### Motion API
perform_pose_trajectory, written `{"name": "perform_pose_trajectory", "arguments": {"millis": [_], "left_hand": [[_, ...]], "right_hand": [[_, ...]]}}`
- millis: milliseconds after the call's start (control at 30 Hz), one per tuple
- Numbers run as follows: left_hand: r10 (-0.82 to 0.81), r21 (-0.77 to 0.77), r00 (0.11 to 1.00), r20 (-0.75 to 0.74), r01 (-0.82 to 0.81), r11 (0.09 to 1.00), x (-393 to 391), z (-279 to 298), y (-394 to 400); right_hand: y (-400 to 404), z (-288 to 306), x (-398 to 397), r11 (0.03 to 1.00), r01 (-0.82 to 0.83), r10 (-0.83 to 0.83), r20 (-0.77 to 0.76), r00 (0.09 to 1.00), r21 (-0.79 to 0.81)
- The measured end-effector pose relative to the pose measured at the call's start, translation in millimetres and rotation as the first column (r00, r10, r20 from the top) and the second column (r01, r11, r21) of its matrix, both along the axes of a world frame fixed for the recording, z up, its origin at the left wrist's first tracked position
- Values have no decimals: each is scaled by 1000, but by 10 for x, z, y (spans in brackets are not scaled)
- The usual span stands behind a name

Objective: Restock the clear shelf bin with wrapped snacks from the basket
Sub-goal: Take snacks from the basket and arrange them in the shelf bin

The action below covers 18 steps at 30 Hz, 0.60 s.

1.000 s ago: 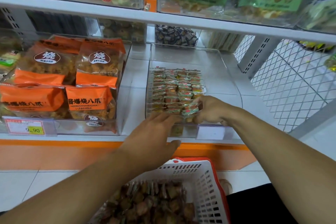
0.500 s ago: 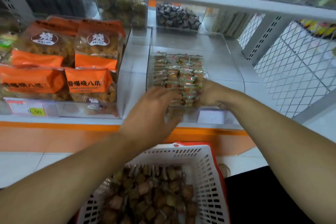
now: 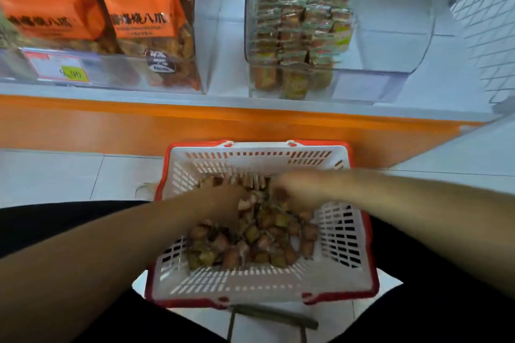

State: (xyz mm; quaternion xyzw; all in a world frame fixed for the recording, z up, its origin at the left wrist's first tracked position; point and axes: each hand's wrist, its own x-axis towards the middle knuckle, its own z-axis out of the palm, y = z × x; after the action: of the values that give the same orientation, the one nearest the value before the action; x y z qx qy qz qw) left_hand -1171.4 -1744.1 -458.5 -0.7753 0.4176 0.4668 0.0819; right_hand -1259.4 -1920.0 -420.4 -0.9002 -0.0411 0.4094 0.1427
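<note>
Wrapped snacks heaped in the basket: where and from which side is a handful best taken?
From above, at the top of the wrapped snacks: they lie loose and jumbled, and the basket walls block the sides. A scooping grip probably suits.

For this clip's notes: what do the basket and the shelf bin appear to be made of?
The white slotted basket with red rim looks like moulded plastic with a matt finish: regular slots are cut through its thin walls. The clear shelf bin seems to be acrylic or similar rigid plastic, glossy: the stacked wrapped snacks show through its walls, which catch reflections. It could be glass, though that seems less likely.
</note>
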Motion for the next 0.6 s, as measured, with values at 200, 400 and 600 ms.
{"name": "perform_pose_trajectory", "arguments": {"millis": [200,400,600], "left_hand": [[-31,38,991,128,26,999,-182,-901,530],[-182,69,960,214,171,983,-355,-1408,560],[-259,-62,939,227,279,958,-557,-1675,327]], "right_hand": [[142,-1530,-706,900,435,-435,-137,890,-36],[619,-2109,-1039,788,615,-611,-151,777,-21],[530,-2152,-891,464,827,-733,-388,559,316]]}}
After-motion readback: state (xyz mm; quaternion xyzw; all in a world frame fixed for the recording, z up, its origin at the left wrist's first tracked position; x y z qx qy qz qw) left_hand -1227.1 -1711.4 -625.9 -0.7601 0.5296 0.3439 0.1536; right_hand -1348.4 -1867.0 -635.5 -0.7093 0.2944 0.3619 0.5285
